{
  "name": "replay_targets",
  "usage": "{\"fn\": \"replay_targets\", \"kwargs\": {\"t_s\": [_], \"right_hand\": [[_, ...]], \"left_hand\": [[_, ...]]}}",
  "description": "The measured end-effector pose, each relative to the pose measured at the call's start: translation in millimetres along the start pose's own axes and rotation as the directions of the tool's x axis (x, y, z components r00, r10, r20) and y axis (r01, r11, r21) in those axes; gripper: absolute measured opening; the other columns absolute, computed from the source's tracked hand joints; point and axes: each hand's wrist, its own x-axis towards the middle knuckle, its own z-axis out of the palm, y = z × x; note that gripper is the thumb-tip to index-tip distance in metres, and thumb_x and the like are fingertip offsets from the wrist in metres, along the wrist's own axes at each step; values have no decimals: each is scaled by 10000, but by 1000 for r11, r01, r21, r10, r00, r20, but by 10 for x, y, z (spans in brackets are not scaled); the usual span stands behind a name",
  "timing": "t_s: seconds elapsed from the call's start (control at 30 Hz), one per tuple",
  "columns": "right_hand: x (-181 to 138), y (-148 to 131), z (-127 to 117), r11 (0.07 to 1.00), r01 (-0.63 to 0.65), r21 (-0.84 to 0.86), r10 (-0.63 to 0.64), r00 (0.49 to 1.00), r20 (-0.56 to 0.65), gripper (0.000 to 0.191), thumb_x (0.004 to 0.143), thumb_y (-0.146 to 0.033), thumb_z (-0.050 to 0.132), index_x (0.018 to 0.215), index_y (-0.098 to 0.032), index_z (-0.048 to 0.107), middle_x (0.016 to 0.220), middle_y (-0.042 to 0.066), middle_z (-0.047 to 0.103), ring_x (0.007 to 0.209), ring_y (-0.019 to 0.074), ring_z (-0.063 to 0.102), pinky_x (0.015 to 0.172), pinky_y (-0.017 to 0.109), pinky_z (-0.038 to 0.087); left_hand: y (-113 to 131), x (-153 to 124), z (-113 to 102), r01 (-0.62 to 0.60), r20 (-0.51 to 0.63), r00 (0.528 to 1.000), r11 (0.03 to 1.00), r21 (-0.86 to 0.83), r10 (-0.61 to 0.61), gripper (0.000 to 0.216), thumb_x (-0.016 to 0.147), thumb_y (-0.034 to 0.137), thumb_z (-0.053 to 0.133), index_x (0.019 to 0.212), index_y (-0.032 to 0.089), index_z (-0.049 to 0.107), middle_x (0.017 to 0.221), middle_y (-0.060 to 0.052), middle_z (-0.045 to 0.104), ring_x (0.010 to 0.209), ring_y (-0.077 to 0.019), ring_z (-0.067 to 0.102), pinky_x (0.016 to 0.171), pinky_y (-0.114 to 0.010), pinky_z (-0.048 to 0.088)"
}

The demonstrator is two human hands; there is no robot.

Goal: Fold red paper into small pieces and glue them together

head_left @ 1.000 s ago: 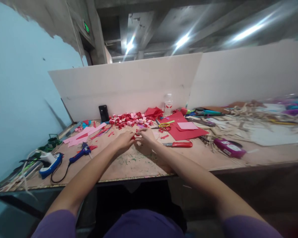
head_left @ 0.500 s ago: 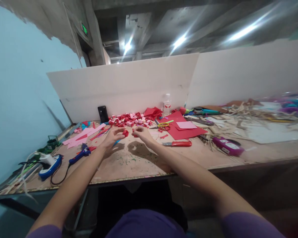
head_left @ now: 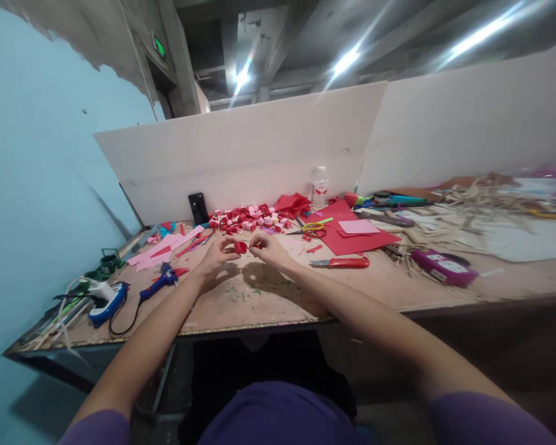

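Between the thumb and fingers of my left hand [head_left: 219,254] is a small red paper box [head_left: 240,247], held just above the table. My right hand [head_left: 267,251] is close beside it on the right, its fingertips pinched on a small red piece [head_left: 259,245], probably paper, mostly hidden by the fingers. Behind both hands lies a heap of small red and pink paper boxes [head_left: 250,217]. To the left of my left hand rests a blue glue gun [head_left: 160,281].
A red-handled knife [head_left: 347,262] and yellow-handled scissors [head_left: 314,228] lie to the right, near red paper sheets [head_left: 343,244]. Farther right is a purple box-like object [head_left: 442,267]. A phone [head_left: 197,208] and a bottle [head_left: 319,187] stand at the back. A power strip [head_left: 109,304] sits left.
My hands have come closer together, with the red piece in my right hand now nearly at the red box. The whole view has shifted slightly.
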Motion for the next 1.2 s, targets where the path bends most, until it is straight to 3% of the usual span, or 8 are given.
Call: {"fn": "replay_targets", "kwargs": {"t_s": [0.27, 0.53, 0.8, 1.2], "right_hand": [[-41, 2, 30, 992, 92, -81, -93, 996, -5, 63, 737, -139, 619, 715, -198, 627, 760, 1, 632, 732, 155, 557, 713, 265, 441], [-91, -33, 44, 959, 216, -183, -209, 976, 54, 139, 772, -78, 595, 752, -199, 661, 789, 11, 654, 760, 168, 573, 756, 281, 436], [-99, 33, 66, 913, 306, -269, -289, 952, 103, 132, 822, -69, 626, 824, -170, 710, 833, 32, 659, 770, 169, 572, 761, 289, 426], [-119, 28, 56, 905, 338, -258, -309, 940, 147, 222, 837, -22, 605, 859, -156, 780, 890, 66, 683, 858, 192, 608, 785, 306, 459]], "left_hand": [[-35, 4, 60, -52, 39, 998, 999, 2, 52, 477, 535, 185, 899, 854, 196, 545, 930, 8, 618, 931, -165, 601, 850, -303, 527], [-15, -62, 75, -17, 111, 994, 999, 26, 14, 476, 562, 208, 904, 842, 195, 519, 888, 18, 603, 812, -147, 624, 714, -270, 533], [-25, -52, 83, -68, 92, 993, 998, -10, 68, 497, 561, 226, 943, 787, 185, 502, 875, 27, 579, 859, -133, 589, 794, -255, 507], [-124, -8, 34, -27, 83, 996, 996, -82, 34, 503, 595, 219, 933, 942, 190, 568, 978, 15, 606, 820, -117, 635, 763, -254, 517]]}}
